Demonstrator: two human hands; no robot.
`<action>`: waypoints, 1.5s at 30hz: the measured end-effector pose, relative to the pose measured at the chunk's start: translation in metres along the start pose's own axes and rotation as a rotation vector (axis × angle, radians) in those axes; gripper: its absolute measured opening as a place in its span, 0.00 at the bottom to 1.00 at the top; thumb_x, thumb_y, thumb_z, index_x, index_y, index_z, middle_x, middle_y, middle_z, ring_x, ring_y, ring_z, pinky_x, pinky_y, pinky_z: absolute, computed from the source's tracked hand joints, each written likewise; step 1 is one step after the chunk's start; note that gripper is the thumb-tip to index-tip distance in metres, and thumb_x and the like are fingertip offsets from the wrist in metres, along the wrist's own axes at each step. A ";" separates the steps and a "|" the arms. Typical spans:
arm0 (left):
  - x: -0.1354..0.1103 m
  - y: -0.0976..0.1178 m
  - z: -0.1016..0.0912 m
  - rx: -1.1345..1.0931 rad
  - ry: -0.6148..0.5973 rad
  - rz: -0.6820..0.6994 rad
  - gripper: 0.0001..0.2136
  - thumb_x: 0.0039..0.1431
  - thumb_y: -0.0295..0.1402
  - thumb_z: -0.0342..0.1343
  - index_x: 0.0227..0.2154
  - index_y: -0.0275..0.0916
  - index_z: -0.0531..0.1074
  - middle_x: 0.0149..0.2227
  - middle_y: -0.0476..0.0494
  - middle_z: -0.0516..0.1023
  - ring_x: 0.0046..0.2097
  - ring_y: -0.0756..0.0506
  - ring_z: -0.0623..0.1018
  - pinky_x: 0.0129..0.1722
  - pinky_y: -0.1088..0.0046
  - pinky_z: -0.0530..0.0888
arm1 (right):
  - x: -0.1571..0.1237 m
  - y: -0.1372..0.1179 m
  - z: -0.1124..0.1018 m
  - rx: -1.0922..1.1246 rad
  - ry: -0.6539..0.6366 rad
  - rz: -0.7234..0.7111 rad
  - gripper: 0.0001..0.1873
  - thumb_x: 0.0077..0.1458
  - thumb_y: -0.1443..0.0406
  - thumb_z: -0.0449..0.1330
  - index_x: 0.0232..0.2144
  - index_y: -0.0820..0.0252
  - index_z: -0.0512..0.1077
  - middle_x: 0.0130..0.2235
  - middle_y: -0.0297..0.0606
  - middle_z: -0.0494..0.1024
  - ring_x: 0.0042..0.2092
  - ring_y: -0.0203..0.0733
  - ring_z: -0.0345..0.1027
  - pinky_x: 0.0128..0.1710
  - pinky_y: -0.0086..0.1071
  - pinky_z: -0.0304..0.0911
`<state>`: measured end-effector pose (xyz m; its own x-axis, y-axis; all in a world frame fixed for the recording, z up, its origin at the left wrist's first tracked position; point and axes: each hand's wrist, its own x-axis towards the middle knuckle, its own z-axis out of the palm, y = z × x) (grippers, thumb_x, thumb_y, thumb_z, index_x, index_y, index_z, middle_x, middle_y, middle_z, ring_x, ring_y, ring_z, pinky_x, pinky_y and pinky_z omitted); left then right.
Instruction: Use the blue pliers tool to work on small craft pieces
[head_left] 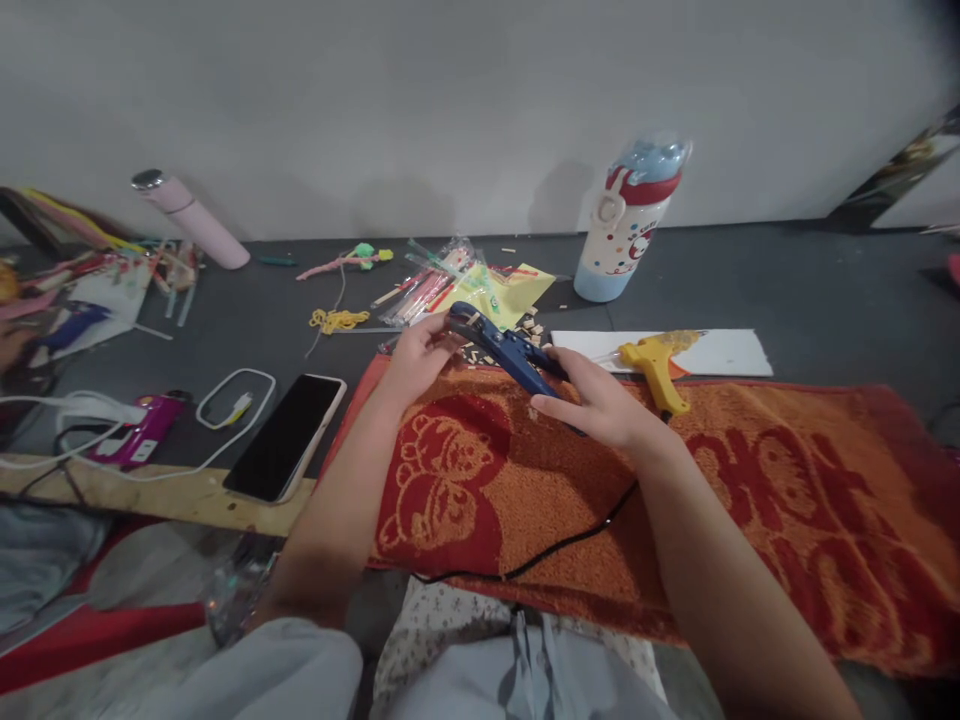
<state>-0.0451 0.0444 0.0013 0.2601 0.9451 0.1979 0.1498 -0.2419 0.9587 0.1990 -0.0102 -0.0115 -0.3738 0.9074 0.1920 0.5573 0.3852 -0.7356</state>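
In the head view a dark blue plier-like hand tool (506, 352) is held over the towel's far edge. My right hand (600, 400) grips its handles, thumb along the near one. My left hand (421, 355) is at the tool's head, fingers curled around a small piece that I cannot make out clearly. Small cut wooden pieces (531, 328) are scattered behind and beneath the tool. An orange and red towel (570, 460) lies under both hands. Just right of my right hand, a yellow glue gun (656, 368) rests on a white board (731, 352).
A patterned bottle (626, 225) and a pink flask (191, 220) stand at the back. Plastic-wrapped sticks (427, 290) lie on yellow paper (517, 290). A phone (286, 440) and a purple power strip (142, 430) with cables are left. A black cord (562, 545) crosses the towel.
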 end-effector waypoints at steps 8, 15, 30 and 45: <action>-0.001 -0.010 -0.012 -0.168 -0.082 -0.092 0.17 0.44 0.44 0.67 0.35 0.39 0.75 0.29 0.49 0.75 0.17 0.59 0.60 0.14 0.79 0.59 | 0.000 0.002 -0.008 0.091 -0.096 0.029 0.35 0.49 0.43 0.58 0.51 0.60 0.68 0.50 0.48 0.75 0.51 0.60 0.68 0.51 0.49 0.62; 0.000 -0.006 -0.011 -0.097 -0.082 -0.069 0.17 0.46 0.47 0.65 0.31 0.38 0.76 0.23 0.50 0.72 0.16 0.58 0.61 0.15 0.78 0.58 | 0.000 0.002 -0.008 0.058 -0.096 0.046 0.36 0.50 0.43 0.56 0.51 0.63 0.67 0.49 0.50 0.74 0.49 0.58 0.68 0.50 0.48 0.62; -0.004 -0.009 0.012 -0.075 -0.068 -0.058 0.18 0.54 0.49 0.57 0.29 0.37 0.69 0.24 0.49 0.75 0.15 0.58 0.64 0.14 0.80 0.59 | 0.000 0.006 -0.003 0.012 -0.041 0.013 0.35 0.51 0.42 0.56 0.51 0.62 0.66 0.49 0.51 0.74 0.50 0.60 0.67 0.49 0.48 0.62; -0.004 -0.005 0.013 -0.020 -0.035 -0.019 0.15 0.56 0.45 0.56 0.29 0.36 0.70 0.26 0.46 0.78 0.15 0.57 0.63 0.15 0.78 0.59 | 0.001 0.008 -0.005 0.023 -0.037 -0.014 0.31 0.54 0.44 0.53 0.48 0.61 0.66 0.46 0.50 0.75 0.48 0.58 0.68 0.47 0.48 0.63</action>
<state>-0.0347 0.0388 -0.0072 0.2911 0.9410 0.1729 0.1362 -0.2197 0.9660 0.2064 -0.0055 -0.0140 -0.4092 0.8948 0.1787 0.5343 0.3937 -0.7480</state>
